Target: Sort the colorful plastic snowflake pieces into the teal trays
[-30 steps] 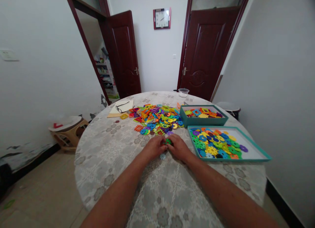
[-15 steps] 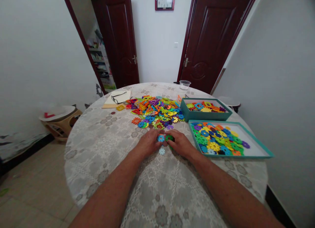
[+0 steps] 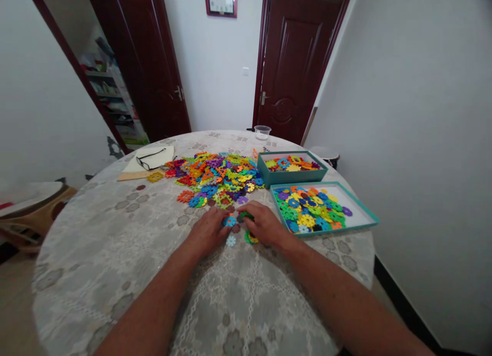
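Left hand (image 3: pixel 207 232) fingers pinching blue disc (image 3: pixel 229 221), right hand (image 3: pixel 266 227) fingers gripping green disc (image 3: pixel 245 216), discs touching between the hands, low over counter (image 3: pixel 115 253), near pile (image 3: pixel 215 176), tray (image 3: pixel 357 218) at right

Two hands, a left hand (image 3: pixel 207 233) and a right hand (image 3: pixel 265 227). Two teal trays, a far tray (image 3: pixel 292 178) and a near tray (image 3: pixel 361 220). One heap of plastic flower discs (image 3: pixel 215 174), too many to count. One pair of glasses (image 3: pixel 150 159), one clear cup (image 3: pixel 262 132), one wall clock (image 3: pixel 221 0), one round table (image 3: pixel 115 233).
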`<state>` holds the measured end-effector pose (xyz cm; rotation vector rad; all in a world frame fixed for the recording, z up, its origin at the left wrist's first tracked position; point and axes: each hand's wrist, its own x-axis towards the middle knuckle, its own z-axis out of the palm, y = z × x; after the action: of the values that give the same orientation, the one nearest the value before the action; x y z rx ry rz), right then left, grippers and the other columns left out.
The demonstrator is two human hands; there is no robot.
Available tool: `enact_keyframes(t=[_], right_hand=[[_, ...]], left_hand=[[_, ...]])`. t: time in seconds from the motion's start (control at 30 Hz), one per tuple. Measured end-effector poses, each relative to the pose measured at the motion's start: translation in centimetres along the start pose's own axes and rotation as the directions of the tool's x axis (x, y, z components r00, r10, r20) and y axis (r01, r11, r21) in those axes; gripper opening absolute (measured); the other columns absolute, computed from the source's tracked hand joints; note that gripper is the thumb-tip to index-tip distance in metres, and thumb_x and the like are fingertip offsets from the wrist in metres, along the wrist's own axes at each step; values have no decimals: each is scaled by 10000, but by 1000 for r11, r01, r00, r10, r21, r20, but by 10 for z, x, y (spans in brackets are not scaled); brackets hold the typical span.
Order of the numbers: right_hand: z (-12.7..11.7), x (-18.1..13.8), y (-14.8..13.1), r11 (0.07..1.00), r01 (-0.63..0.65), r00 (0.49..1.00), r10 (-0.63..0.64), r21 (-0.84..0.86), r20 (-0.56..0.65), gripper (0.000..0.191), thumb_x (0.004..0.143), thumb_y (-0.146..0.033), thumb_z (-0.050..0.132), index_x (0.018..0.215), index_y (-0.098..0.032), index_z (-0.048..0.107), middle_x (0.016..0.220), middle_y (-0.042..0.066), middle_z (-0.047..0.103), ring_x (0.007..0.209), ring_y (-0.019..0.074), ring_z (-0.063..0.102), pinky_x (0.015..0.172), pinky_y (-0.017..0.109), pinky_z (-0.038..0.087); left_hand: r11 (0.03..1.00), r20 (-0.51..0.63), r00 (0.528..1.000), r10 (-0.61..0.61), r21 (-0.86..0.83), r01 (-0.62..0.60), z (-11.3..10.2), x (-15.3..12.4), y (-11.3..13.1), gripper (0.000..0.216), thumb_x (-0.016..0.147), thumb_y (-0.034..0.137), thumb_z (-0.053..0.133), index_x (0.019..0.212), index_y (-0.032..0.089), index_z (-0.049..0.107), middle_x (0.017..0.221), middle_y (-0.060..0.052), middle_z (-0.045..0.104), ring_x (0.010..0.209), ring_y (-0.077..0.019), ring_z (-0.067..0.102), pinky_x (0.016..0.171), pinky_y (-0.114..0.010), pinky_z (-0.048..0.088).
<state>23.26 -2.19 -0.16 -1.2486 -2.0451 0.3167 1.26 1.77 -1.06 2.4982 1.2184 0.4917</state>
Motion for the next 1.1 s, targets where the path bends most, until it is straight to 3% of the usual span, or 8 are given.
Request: enact_keyframes(t=[0.17,0.33,0.53,0.6,0.7,0.8,0.9,1.1], right_hand=[[-50,-1,18,980,-54,977,13,-190,-212,297,925,-122,513,1158,-188,687,1095,111,694,1062,237,631,983,375,493],[-107,-18,68,805,-316,904,94,-503,-417,351,875,-107,483,1149,-133,699,1070,171,679,1077,309,596,991,476,462],[-121,-26,78,650,-531,802,178,-544,-571,334,867,-148,533,1149,-124,710,1119,216,663,1106,372,582,941,538,473],[-111,-21,62,752,-407,872,152,-518,-464,323,890,-165,544,1173,-121,694,1135,202,670,1127,349,596,989,512,472],[-87,-19,30,918,-139,989,112,-372,-92,327,921,-234,598,1236,-178,670,1186,136,679,1102,278,636,1004,419,491],[-60,-25,0,973,-14,974,66,-232,219,508,860,-342,734,1352,-279,620,1295,85,639,1100,254,651,974,375,503],[-40,-31,-16,968,-39,943,118,-249,312,688,742,-395,844,1380,-301,602,1295,91,615,1032,266,664,883,363,517],[-29,-24,-14,961,-81,907,181,-264,381,399,802,-310,790,1179,-233,684,1163,83,603,913,213,652,821,315,487]], left_hand=[[999,25,999,-35,18,35,-4,-2,6,418,949,490,598,1270,227,654,1147,-101,632,1122,-267,594,994,-367,459],[997,29,997,-74,-6,74,-9,-3,14,428,918,546,642,1210,234,666,1157,-89,636,1146,-264,581,994,-357,459],[996,18,996,-85,15,84,-7,-2,16,418,898,549,668,1159,222,673,1148,-94,635,1157,-276,585,979,-361,465],[996,4,996,-84,21,84,-5,-2,16,422,897,551,670,1152,215,672,1150,-99,630,1145,-281,589,956,-364,474],[999,-11,999,-43,25,43,-4,-2,14,419,911,545,664,1183,226,668,1142,-91,635,1139,-272,588,968,-361,469],[1000,-22,1000,3,19,-3,-3,-2,12,426,929,538,655,1229,236,667,1142,-87,637,1125,-262,591,984,-359,459],[1000,-16,1000,15,25,-15,-3,-2,11,464,937,540,646,1292,242,652,1142,-89,631,1115,-261,593,977,-358,460],[999,-1,1000,8,43,-8,-4,-4,11,560,943,545,639,1417,254,576,1203,-106,615,1147,-271,589,1002,-372,461]])
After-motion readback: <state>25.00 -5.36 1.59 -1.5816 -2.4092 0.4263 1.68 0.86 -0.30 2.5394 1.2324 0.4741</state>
